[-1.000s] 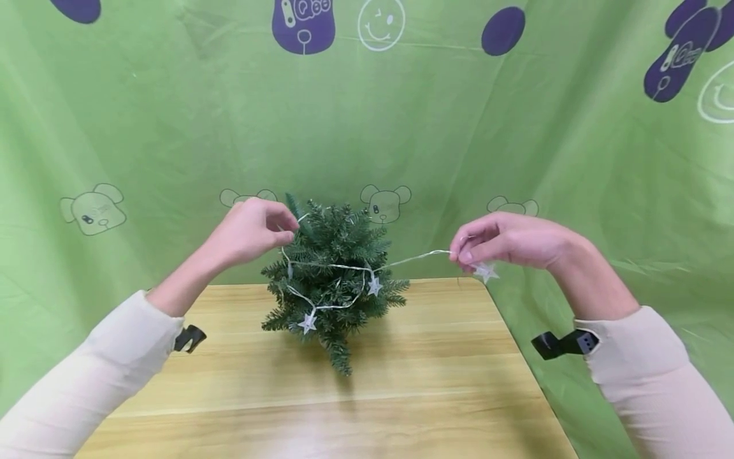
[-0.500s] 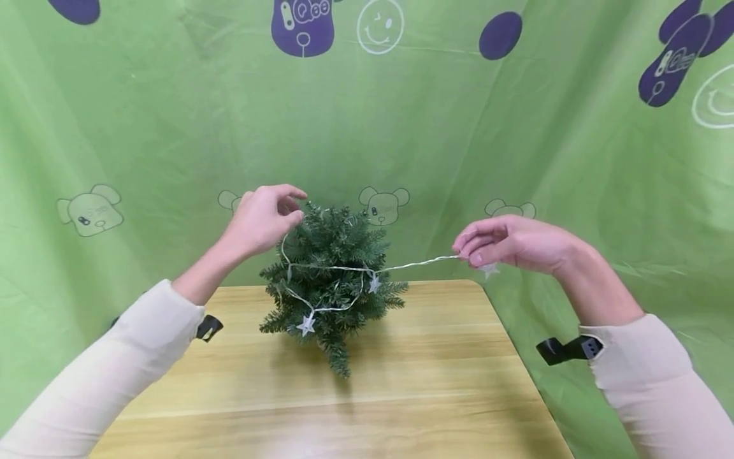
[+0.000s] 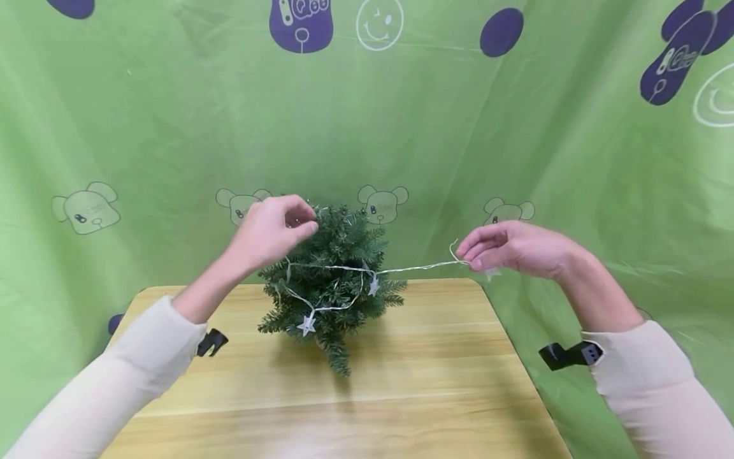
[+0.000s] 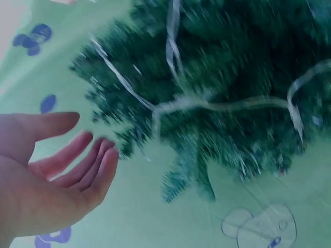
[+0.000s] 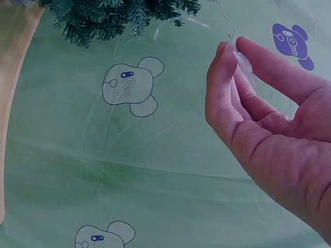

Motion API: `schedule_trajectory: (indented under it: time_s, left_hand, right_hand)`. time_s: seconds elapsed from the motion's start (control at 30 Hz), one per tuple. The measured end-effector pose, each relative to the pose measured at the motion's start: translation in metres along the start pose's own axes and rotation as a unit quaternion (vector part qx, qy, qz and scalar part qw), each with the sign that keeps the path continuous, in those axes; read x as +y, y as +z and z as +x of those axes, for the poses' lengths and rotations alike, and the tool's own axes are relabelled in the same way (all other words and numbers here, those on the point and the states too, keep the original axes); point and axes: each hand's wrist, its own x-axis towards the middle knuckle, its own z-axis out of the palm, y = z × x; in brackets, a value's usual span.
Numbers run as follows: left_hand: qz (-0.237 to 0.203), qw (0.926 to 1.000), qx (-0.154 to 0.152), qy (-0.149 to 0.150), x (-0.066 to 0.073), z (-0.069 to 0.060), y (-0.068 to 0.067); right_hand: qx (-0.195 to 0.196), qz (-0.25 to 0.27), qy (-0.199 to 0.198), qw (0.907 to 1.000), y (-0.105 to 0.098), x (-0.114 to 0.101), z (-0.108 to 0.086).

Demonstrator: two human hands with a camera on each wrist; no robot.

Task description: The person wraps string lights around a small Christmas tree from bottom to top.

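Note:
A small artificial Christmas tree [image 3: 338,242] stands on the wooden table. A string of star lights [image 3: 424,266] crosses its front, with one star [image 3: 306,324] low on the left and another star [image 3: 374,284] at the right. From the tree the wire runs nearly straight to my right hand [image 3: 524,248], which pinches it beside a clear star [image 5: 244,64] between thumb and fingers. My left hand [image 3: 272,229] is at the tree's upper left, its fingers loosely bent. In the left wrist view this hand [image 4: 67,181] holds nothing, beside the blurred branches.
The light wooden table [image 3: 436,382] has its right edge below my right hand. A green cloth [image 3: 436,140] printed with cartoon heads hangs behind and beside it. Black straps [image 3: 568,356] show at both wrists.
My left hand rose, then came down and moved right over the tree's upper left. My right hand moved slightly right and down, and the wire now runs straighter. The tree stays in place.

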Motion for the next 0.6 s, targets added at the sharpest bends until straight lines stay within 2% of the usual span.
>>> schedule_trajectory:
  time_s: [0.13,0.23,0.37,0.6]
  left_hand:
    - [-0.008,0.998,-0.061,0.014,0.008,-0.014,0.003]
    - [-0.004,0.9958,-0.09,0.014,0.009,-0.019,0.008]
    - [0.012,0.9952,-0.097,0.009,0.006,-0.022,0.016]
    - [0.018,0.9966,-0.08,0.007,0.001,-0.023,0.013]
  right_hand:
    - [0.007,-0.025,0.01,0.9996,0.001,0.001,0.0]
    - [0.023,-0.061,0.015,0.9977,0.002,0.001,0.0]
    - [0.039,-0.103,0.016,0.9938,0.003,0.0,0.002]
    - [0.047,-0.099,0.01,0.9939,0.005,-0.001,0.005]
